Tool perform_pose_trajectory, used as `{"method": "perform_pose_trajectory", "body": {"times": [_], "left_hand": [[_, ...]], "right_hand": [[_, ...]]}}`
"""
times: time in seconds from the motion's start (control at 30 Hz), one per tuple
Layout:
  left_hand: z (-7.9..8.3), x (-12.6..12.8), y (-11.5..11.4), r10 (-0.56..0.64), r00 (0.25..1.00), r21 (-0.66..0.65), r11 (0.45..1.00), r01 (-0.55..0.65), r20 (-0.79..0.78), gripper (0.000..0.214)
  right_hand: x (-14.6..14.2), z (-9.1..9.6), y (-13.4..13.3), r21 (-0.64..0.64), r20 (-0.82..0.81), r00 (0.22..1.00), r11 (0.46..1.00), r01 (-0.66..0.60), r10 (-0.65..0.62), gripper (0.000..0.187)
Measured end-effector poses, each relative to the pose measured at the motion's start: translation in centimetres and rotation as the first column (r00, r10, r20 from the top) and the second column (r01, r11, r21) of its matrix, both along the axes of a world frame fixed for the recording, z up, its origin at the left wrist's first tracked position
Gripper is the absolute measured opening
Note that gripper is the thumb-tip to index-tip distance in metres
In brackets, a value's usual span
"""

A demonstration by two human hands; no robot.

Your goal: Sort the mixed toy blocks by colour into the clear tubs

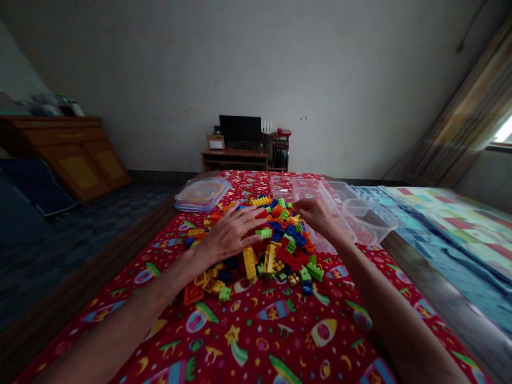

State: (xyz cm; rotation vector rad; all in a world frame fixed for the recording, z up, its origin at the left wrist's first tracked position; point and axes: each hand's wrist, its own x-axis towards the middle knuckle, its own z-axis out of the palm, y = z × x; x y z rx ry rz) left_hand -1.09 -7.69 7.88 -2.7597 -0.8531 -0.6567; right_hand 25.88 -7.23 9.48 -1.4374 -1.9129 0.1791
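A heap of small plastic building bricks (276,242) in yellow, orange, red, blue and green lies on a red cloth printed with rockets (260,330). My left hand (232,232) rests flat on the left side of the heap, fingers stretched out over the bricks. My right hand (318,213) sits at the heap's far right edge with its fingers curled down among the bricks, next to a clear plastic tray; what it holds is hidden.
Clear plastic trays (320,194) and a round clear bowl (370,218) stand to the right of the heap. Stacked clear lids (202,193) lie at the back left. A bed with a patchwork cover (452,224) is on the right, a low desk with a monitor (240,133) behind.
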Motion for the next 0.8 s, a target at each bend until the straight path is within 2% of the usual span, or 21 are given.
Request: {"method": "perform_pose_trajectory", "body": {"times": [0.1, 0.2, 0.3, 0.4, 0.67, 0.73, 0.8], "left_hand": [[-0.4, -1.2, 1.9, 0.101, 0.986, -0.015, 0.995, -0.100, 0.132, 0.047], [-1.7, -2.6, 3.6, 0.158, 0.963, -0.095, 0.986, -0.140, 0.217, 0.051], [-2.8, -3.4, 4.2, 0.181, 0.950, -0.164, 0.976, -0.142, 0.255, 0.055], [-3.2, -3.6, 4.2, 0.186, 0.944, -0.178, 0.974, -0.141, 0.273, 0.053], [-3.2, -3.4, 4.0, 0.198, 0.943, -0.132, 0.977, -0.168, 0.265, 0.049], [-3.3, -3.5, 4.1, 0.216, 0.942, -0.135, 0.973, -0.187, 0.258, 0.049], [-3.5, -3.5, 4.1, 0.228, 0.940, -0.153, 0.969, -0.194, 0.252, 0.050]], "right_hand": [[0.1, -0.4, 0.0, -0.008, 0.182, 0.983, 0.999, 0.037, -0.035, 0.026], [-0.1, -0.5, -0.3, -0.057, 0.355, 0.933, 0.995, 0.085, -0.060, 0.024], [-0.6, -0.7, -0.4, -0.098, 0.474, 0.879, 0.988, 0.116, -0.056, 0.024], [-1.1, -1.0, -0.6, -0.106, 0.515, 0.857, 0.989, 0.104, -0.035, 0.024], [-1.3, -1.6, -0.6, -0.106, 0.306, 0.940, 0.987, -0.121, 0.148, 0.016], [-1.5, -1.7, -0.3, -0.080, 0.205, 0.968, 0.989, -0.127, 0.141, 0.011], [-1.7, -1.8, 0.0, -0.081, 0.031, 0.991, 0.988, -0.130, 0.133, 0.007]]}}
